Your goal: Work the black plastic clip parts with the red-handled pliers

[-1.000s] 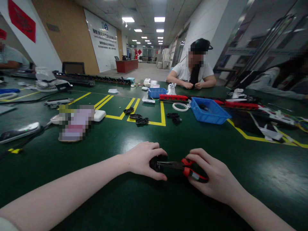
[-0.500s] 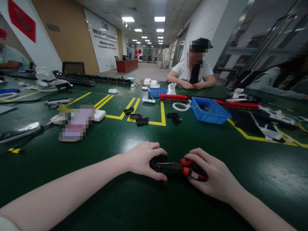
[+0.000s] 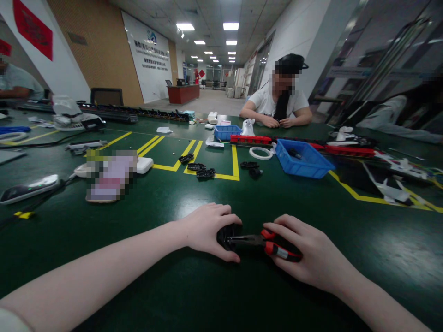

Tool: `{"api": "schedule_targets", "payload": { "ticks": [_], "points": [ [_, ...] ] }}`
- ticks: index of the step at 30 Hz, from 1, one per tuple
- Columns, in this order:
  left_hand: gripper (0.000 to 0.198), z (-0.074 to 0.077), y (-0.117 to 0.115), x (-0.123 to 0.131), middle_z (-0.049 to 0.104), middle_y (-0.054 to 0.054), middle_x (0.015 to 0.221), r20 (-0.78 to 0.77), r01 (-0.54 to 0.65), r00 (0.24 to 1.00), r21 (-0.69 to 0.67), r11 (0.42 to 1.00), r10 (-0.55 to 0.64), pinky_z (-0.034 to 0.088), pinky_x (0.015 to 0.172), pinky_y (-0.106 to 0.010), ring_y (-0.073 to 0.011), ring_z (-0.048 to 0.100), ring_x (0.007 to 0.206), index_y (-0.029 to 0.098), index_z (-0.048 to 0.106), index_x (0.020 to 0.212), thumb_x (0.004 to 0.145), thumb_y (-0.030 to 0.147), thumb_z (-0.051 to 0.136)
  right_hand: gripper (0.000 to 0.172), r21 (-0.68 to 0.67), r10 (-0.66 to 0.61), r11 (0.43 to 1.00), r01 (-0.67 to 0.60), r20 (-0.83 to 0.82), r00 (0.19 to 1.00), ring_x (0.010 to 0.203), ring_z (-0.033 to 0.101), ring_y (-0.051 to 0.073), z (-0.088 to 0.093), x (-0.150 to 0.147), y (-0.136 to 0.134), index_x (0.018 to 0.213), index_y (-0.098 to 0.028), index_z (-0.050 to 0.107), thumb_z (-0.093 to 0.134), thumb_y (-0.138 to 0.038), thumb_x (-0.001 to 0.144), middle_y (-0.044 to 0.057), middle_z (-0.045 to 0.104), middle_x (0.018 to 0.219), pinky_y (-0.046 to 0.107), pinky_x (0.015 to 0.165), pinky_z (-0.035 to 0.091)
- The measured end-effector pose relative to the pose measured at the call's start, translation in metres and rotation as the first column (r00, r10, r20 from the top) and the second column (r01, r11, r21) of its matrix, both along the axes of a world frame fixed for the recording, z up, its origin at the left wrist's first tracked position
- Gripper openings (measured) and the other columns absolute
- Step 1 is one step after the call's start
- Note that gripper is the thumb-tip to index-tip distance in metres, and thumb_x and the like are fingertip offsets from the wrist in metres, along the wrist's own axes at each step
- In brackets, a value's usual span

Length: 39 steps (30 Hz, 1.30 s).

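We've got red and black on the handles (image 3: pixel 273 249) of our pliers (image 3: pixel 255 240), dark grey along their metal! Black for the small part (image 3: pixel 223 237) at their tip, and black again on the clips (image 3: pixel 206 173). We're seeing deep green right across the table (image 3: pixel 221 295), striped with bright yellow tape (image 3: pixel 236 162). Blue on the big bin (image 3: pixel 306 168), blue on the little bin (image 3: pixel 227 134), plain white on the ring (image 3: pixel 261 153)! And we spot a white shirt (image 3: pixel 300 102), black lettering on it, below a black cap (image 3: pixel 290 63).
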State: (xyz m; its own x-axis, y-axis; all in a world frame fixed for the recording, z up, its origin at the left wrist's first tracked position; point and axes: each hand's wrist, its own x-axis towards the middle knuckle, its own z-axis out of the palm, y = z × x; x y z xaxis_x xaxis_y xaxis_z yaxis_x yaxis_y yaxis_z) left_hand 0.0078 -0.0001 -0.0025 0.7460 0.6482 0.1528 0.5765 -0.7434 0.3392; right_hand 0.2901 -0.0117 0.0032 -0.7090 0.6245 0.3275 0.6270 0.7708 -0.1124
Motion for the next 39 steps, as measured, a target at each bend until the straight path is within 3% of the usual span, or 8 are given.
{"api": "schedule_targets", "payload": {
  "ticks": [11, 24, 39],
  "points": [
    [0.068, 0.0006, -0.0005, 0.0003, 0.059, -0.004, 0.101, -0.009, -0.008, 1.0, 0.004, 1.0, 0.008, 0.044, 0.072, -0.032, -0.0228, 0.059, 0.086, 0.023, 0.056, 0.121, 0.072, 0.069, 0.067, 0.04, 0.126, 0.034, 0.991, -0.034, -0.003, 0.999, 0.086, 0.066, 0.021, -0.0014, 0.002, 0.0033, 0.116, -0.018, 0.063, 0.064, -0.03, 0.077, 0.01, 0.067, 0.106, 0.034, 0.072, 0.058],
    [0.069, 0.0004, 0.0002, -0.0004, 0.06, -0.005, 0.101, 0.007, -0.001, 1.0, -0.02, 1.0, 0.002, 0.044, 0.071, -0.031, -0.0237, 0.06, 0.088, 0.022, 0.057, 0.121, 0.072, 0.07, 0.066, 0.037, -0.06, -0.01, 0.998, 0.006, -0.067, 0.998, 0.085, 0.069, 0.02, 0.0002, -0.0001, 0.0023, 0.113, -0.023, 0.064, 0.065, -0.029, 0.076, 0.008, 0.068, 0.106, 0.032, 0.072, 0.059],
    [0.069, 0.0001, 0.0003, -0.0009, 0.059, -0.005, 0.1, 0.009, -0.005, 1.0, -0.028, 1.0, 0.005, 0.044, 0.072, -0.031, -0.0229, 0.059, 0.087, 0.023, 0.057, 0.121, 0.072, 0.07, 0.066, 0.037, -0.139, -0.019, 0.99, 0.001, -0.124, 0.992, 0.087, 0.068, 0.02, -0.0027, 0.0023, 0.0036, 0.115, -0.023, 0.063, 0.065, -0.029, 0.078, 0.008, 0.067, 0.107, 0.032, 0.074, 0.058]
  ]
}}
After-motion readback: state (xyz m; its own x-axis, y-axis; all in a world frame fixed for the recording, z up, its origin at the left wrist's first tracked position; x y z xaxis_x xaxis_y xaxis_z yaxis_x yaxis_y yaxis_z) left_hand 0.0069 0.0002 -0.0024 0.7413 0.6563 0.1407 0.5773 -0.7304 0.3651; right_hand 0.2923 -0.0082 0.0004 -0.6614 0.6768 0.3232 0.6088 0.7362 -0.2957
